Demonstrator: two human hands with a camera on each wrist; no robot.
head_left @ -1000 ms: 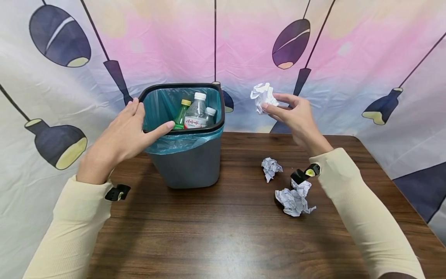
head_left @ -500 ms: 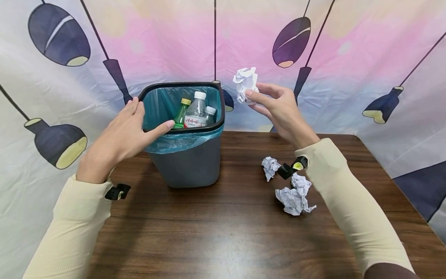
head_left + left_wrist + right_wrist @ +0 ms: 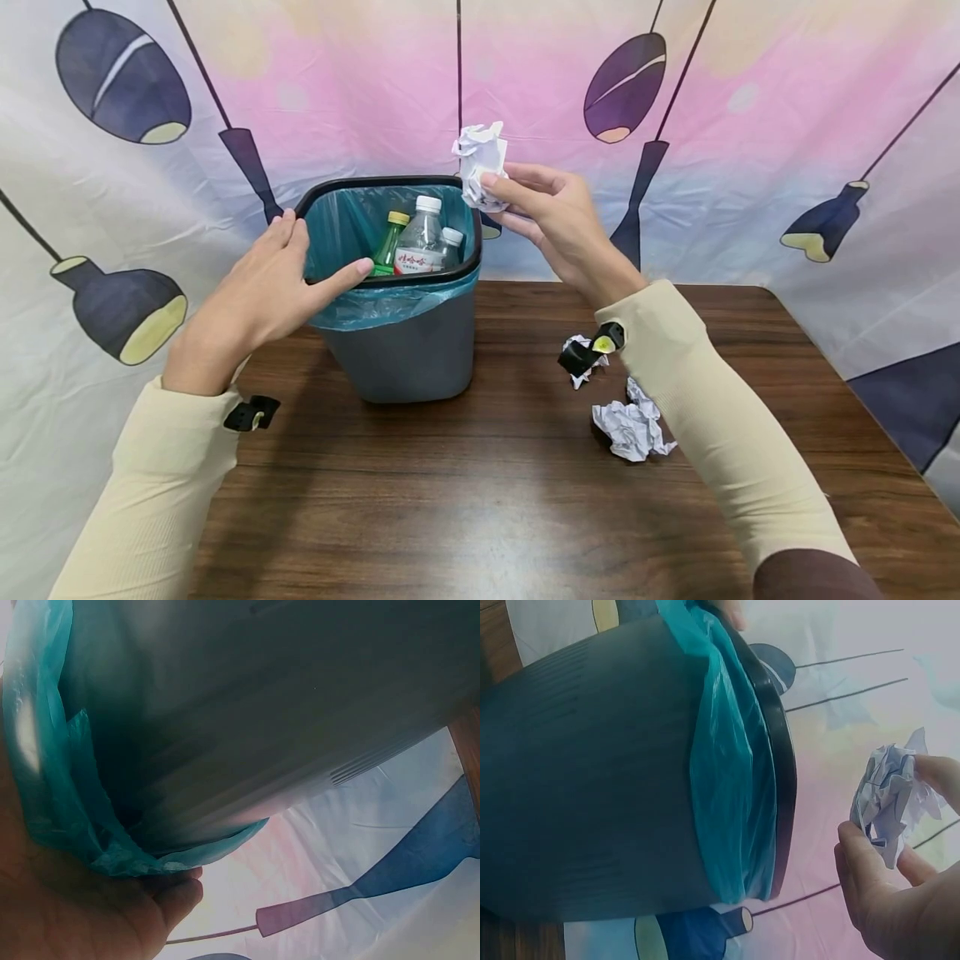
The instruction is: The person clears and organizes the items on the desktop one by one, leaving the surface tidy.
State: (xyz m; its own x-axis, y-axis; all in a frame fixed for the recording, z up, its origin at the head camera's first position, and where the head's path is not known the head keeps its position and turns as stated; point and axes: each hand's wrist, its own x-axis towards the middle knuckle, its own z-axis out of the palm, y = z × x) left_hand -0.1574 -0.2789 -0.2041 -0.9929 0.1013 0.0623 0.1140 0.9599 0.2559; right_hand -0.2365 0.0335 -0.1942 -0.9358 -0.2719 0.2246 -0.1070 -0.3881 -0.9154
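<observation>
A grey trash bin (image 3: 408, 358) with a black rim and a teal plastic liner (image 3: 375, 308) stands on the table. My left hand (image 3: 251, 287) rests at its left corner, fingers straight and thumb along the front rim. In the left wrist view that hand (image 3: 90, 907) lies against the folded liner (image 3: 124, 859). Thumb and fingers of my right hand (image 3: 558, 221) pinch a white crumpled paper ball (image 3: 480, 158), held up beside the bin's right rear corner, above rim height. The right wrist view shows the paper ball (image 3: 889, 795) apart from the black rim (image 3: 784, 787).
Inside the bin are a green bottle (image 3: 388, 246) with a yellow cap and two clear bottles with white caps (image 3: 423, 233). Several crumpled paper balls (image 3: 632, 429) lie right of the bin on the brown wooden table (image 3: 450, 483), partly behind my right sleeve and wrist camera. A patterned curtain hangs behind.
My right hand has carried the paper ball left and slightly upward, from right of the bin to its right rear corner. My left hand has stayed on the rim.
</observation>
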